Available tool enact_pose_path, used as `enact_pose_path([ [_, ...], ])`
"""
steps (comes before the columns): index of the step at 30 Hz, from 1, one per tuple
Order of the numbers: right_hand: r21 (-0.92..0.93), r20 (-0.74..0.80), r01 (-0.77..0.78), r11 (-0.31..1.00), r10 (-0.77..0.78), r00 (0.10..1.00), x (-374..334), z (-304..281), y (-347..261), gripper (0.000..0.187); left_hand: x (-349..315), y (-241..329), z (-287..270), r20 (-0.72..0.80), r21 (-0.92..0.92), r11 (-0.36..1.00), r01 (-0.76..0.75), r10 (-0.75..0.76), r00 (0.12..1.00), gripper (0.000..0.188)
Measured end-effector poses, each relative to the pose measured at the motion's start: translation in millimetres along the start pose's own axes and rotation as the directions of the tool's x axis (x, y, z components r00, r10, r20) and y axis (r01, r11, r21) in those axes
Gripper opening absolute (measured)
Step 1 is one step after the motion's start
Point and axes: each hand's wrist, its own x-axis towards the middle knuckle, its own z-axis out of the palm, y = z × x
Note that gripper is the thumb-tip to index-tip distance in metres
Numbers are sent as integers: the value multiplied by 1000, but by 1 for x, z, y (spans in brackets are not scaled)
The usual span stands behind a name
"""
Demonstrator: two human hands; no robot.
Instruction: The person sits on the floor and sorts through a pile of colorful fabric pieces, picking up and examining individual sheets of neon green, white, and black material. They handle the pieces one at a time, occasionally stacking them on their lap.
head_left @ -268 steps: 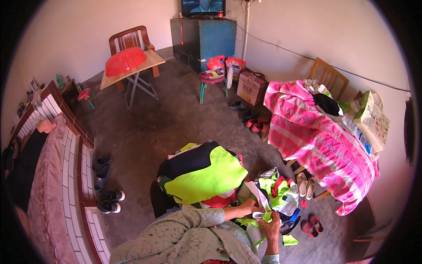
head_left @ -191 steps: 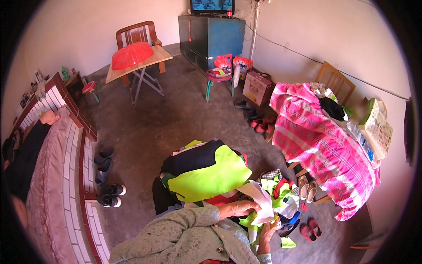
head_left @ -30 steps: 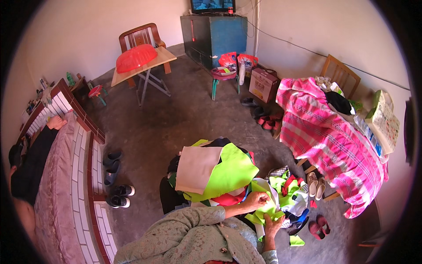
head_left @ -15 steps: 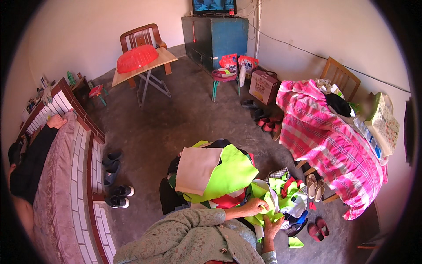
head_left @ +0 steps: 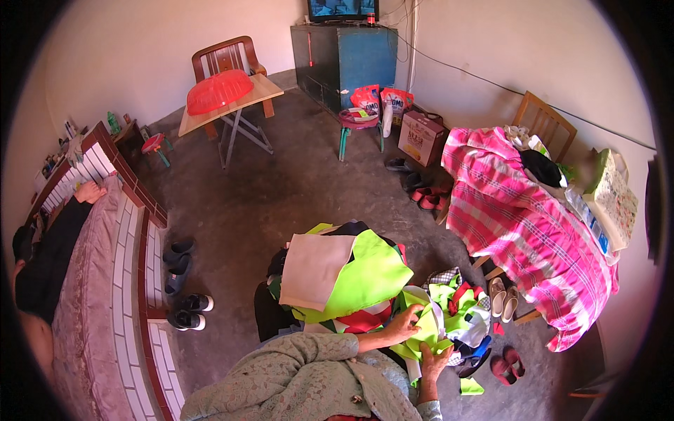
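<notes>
Because the lime cloth [head_left: 427,328] is limp, the right hand [head_left: 434,362] pinches it while the left hand [head_left: 403,328], fingers parted, seems only to steady it.

A wide fisheye camera on the person's head gives the only view, upright and looking steeply down and forward into the room. Nearest the lens, at the lower edge, lies the grey-green patterned sleeve [head_left: 295,375]; the bare left hand [head_left: 405,327] and bare right hand [head_left: 435,361] are close, low and right of centre. The boxy blue-and-dark cabinet [head_left: 366,63] stands far off at the top. Toward the left rim, the white-tiled, brown-edged low wall [head_left: 128,281] bends; the corners go black.
</notes>
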Motion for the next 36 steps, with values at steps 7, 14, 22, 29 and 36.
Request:
enact_pose_path([
  [7,34,2,-12,999,12,1000,0,-2,-13,60,2,-11,0,32,-227,955,191,-189,981,43],
  [14,41,12,33,999,-34,999,0,-1,-3,57,-2,11,-5,183,-21,982,188,-182,966,21],
  [22,14,1,34,999,-34,999,0,0,1,57,2,10,-3,197,91,992,92,-108,974,27],
  [29,15,9,6,1000,-6,1000,-1,-1,-2,64,9,-15,-6,305,331,922,-200,96,947,23],
  [36,87,29,2,996,-5,1000,-2,-2,0,66,12,-29,-3,352,-98,966,240,-192,916,26],
])
